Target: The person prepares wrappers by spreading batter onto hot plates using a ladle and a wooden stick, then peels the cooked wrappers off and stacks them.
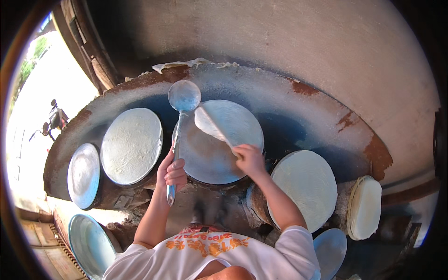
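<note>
My left hand (171,171) is closed around the handle of a metal ladle (185,95). The ladle's round bowl is raised near the far left rim of the middle round griddle (200,156). Fingers wrapped, my right hand (250,161) grips the near end of a thin flat spreader (215,125). That spreader slants over the griddle, its far end at the edge of a white layer of batter (239,119). Batter covers the griddle's far and right part; the near left part is bare grey metal.
Left of the middle stands a griddle with a white round sheet (132,147); farther left is a smaller round disc (84,176). A basin (91,240) sits at the lower left. Rightward are another white-covered round (305,189) and a stack of flatbreads (366,207). A rust-edged curved surround (345,121) stands behind.
</note>
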### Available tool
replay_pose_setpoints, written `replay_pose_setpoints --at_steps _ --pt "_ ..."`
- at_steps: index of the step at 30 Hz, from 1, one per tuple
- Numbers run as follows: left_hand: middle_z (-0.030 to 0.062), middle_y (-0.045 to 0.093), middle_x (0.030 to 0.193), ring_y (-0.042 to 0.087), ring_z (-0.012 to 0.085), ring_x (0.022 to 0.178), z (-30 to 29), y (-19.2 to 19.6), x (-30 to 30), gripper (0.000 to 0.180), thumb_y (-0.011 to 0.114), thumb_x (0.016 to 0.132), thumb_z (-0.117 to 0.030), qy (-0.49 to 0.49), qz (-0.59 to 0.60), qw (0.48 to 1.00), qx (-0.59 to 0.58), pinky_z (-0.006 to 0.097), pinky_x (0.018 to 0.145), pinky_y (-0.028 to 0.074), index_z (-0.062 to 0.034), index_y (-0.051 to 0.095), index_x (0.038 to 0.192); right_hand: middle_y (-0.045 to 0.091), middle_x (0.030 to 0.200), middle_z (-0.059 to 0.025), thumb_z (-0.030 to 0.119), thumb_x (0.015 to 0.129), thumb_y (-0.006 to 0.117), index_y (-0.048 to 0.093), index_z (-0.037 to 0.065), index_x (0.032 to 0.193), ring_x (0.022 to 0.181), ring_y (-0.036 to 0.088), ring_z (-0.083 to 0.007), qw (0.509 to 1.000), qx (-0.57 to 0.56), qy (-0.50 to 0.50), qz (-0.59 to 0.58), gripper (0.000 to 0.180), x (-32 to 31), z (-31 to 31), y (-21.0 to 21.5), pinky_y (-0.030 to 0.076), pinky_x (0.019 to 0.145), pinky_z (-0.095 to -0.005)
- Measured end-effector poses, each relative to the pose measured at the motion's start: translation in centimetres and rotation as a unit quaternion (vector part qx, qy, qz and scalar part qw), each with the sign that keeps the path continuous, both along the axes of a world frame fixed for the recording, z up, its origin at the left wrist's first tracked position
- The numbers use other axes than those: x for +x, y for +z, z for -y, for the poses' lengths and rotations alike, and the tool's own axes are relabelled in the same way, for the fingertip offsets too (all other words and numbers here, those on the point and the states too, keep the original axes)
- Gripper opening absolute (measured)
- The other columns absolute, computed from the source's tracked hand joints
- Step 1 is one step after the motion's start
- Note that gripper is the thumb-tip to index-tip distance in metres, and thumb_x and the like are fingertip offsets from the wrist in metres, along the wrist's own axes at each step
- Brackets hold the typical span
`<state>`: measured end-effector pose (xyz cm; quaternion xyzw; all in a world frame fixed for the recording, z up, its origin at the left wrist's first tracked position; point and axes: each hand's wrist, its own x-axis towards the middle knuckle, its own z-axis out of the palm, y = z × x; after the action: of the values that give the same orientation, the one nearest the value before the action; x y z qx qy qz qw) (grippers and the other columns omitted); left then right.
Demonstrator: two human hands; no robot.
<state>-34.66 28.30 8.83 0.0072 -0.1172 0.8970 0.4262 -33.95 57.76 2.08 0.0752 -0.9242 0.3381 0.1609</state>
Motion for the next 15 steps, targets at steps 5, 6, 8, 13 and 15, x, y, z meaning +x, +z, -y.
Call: replay_pose_setpoints --at_steps 5,6,8,13,15 --pt "-0.0035 0.033 0.063 0.029 0.0028 0.04 -1.1 -2.0 -0.2 0.028 0.041 0.1 -0.024 0.048 0.022 0.98 -0.191 0.016 0.033 0.028 -0.0318 0.048 0.126 0.064 0.101 -0.0063 -0.001 0.065 0.058 0.069 0.009 0.099 0.094 0.056 -0.0285 0.989 0.09 -0.115 -0.034 0.037 -1.8 -6.3 -2.3 0.048 0.085 -0.0362" --pt "-0.0031 0.033 0.061 0.031 0.0037 0.041 -0.3 -2.9 0.2 0.026 0.039 0.101 -0.028 0.035 0.038 0.989 -0.137 0.018 0.033 0.029 -0.0265 0.051 0.124 0.064 0.102 -0.0072 0.0 0.065 0.059 0.069 0.009 0.099 0.095 0.056 -0.0285 0.995 0.06 -0.079 -0.034 0.037 -2.6 -3.9 -3.1 0.048 0.086 -0.0359" --pt "-0.0032 0.032 0.058 0.033 0.0045 0.041 -1.6 -2.1 0.6 0.027 0.037 0.101 -0.033 0.02 0.077 0.994 -0.075 0.02 0.034 0.03 -0.0156 0.057 0.108 0.064 0.102 -0.008 0.001 0.065 0.059 0.069 0.008 0.1 0.096 0.057 -0.0286 0.997 0.047 -0.041 -0.035 0.036 -4.9 -1.8 -3.4 0.048 0.086 -0.0356" --pt "-0.0002 0.034 0.064 0.031 0.0036 0.043 -1.1 1.8 3.2 0.046 0.039 0.101 -0.022 0.081 -0.052 0.991 -0.094 0.016 0.033 0.029 -0.0359 0.028 0.143 0.065 0.102 -0.0048 0.004 0.066 0.063 0.07 0.013 0.098 0.096 0.057 -0.0274 0.996 -0.003 0.074 0.047 0.034 -2.0 -1.5 -0.7 0.047 0.085 -0.0353" --pt "-0.0013 0.034 0.065 0.029 0.0033 0.042 -0.7 3.0 3.1 0.048 0.041 0.1 -0.023 0.146 -0.079 0.947 -0.277 0.016 0.034 0.027 -0.0396 0.027 0.142 0.066 0.1 -0.0052 0.004 0.065 0.062 0.071 0.012 0.094 0.094 0.058 -0.0272 0.996 -0.006 0.089 -0.001 0.032 -2.5 -5.3 0.4 0.048 0.085 -0.0352"
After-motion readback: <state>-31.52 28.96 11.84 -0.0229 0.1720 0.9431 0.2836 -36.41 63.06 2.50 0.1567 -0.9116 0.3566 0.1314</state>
